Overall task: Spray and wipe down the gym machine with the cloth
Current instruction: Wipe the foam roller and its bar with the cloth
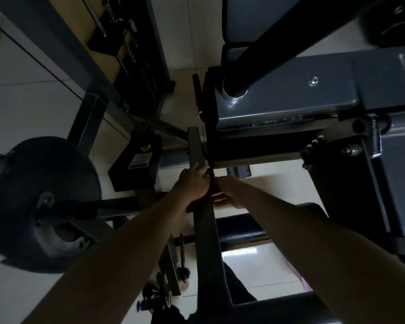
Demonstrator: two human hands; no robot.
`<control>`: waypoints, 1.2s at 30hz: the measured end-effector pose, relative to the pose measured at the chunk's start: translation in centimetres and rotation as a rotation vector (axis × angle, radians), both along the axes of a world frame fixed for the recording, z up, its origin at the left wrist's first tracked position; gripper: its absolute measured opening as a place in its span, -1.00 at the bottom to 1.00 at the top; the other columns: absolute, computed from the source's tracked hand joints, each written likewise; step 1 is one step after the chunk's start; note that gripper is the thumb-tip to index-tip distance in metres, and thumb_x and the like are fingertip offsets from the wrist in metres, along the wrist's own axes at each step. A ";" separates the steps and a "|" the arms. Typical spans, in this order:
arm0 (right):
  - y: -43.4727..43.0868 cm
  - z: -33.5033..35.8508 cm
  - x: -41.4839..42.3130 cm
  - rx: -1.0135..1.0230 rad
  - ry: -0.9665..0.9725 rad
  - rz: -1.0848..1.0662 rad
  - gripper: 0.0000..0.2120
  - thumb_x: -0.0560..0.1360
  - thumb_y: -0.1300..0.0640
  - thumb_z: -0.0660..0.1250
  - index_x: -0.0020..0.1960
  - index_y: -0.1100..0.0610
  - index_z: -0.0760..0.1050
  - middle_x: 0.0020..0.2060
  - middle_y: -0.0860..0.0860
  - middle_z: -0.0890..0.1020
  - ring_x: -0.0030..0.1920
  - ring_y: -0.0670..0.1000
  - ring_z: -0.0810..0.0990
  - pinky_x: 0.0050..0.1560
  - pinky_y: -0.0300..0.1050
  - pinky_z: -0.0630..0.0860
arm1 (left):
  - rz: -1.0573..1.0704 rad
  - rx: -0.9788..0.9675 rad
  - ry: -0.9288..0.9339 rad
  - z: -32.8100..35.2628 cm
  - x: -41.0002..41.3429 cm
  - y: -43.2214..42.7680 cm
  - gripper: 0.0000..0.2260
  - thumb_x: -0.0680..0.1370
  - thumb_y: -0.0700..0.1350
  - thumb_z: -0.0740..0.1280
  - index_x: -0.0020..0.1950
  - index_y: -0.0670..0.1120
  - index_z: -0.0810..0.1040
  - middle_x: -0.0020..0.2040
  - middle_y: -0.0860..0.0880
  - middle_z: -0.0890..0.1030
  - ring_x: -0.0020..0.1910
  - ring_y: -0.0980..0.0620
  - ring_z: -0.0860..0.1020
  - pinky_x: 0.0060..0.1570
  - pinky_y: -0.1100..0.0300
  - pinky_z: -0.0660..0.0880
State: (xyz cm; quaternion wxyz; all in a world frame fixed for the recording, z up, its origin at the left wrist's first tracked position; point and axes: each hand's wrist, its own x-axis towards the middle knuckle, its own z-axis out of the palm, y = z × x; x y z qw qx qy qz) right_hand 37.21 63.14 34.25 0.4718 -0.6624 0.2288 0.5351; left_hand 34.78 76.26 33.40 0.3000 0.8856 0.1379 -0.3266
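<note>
Two hands on the dark machine bar (206, 230), left hand (193, 184) fingers curled round it, right hand (230, 191) grip unclear in shadow

Dark gym machine bar (206, 230), gripped mid-length, centre.

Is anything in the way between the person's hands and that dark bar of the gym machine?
Nothing visible. The left hand grips the dark bar and the right hand lies against its other side. Something dark sits between them, perhaps the cloth, but it is too dim to tell.
</note>
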 end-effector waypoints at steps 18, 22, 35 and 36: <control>-2.4 8.6 -5.4 -0.066 0.138 0.353 -0.70 0.67 0.18 0.12 0.34 0.27 0.38 0.22 0.27 0.54 0.19 0.29 0.59 0.13 0.17 0.59 | -0.156 -0.015 -0.415 6.0 -10.1 -1.4 -0.78 0.66 -0.03 0.28 0.19 -0.01 0.68 0.07 -0.01 0.71 0.08 -0.02 0.63 0.35 0.05 0.41; -2.9 10.7 -6.7 -0.071 0.179 0.432 -0.62 0.58 0.27 0.12 0.40 0.27 0.33 0.23 0.29 0.54 0.15 0.31 0.63 0.10 0.23 0.61 | -0.083 -0.176 -0.372 7.7 -13.4 -1.3 -0.80 0.62 0.00 0.35 0.22 0.06 0.66 0.09 0.03 0.71 0.06 0.04 0.65 0.07 0.14 0.54; -1.1 12.9 -7.1 -0.327 -0.401 0.776 -0.73 0.61 0.15 0.32 0.29 0.19 0.54 0.17 0.14 0.61 0.16 0.14 0.61 0.17 0.01 0.60 | -0.078 -0.128 -0.147 6.2 -12.2 -1.3 -0.67 0.67 0.04 0.25 0.41 0.03 0.54 0.47 -0.18 0.44 0.32 -0.15 0.53 0.27 0.04 0.47; -1.1 13.3 -7.1 -0.350 -0.402 0.789 -0.77 0.60 0.14 0.34 0.22 0.20 0.58 0.10 0.15 0.65 0.11 0.13 0.65 0.10 -0.03 0.62 | -0.115 -0.145 -0.135 7.2 -12.8 -1.1 -0.67 0.67 0.05 0.25 0.42 0.03 0.53 0.54 -0.15 0.37 0.41 -0.14 0.46 0.36 0.04 0.40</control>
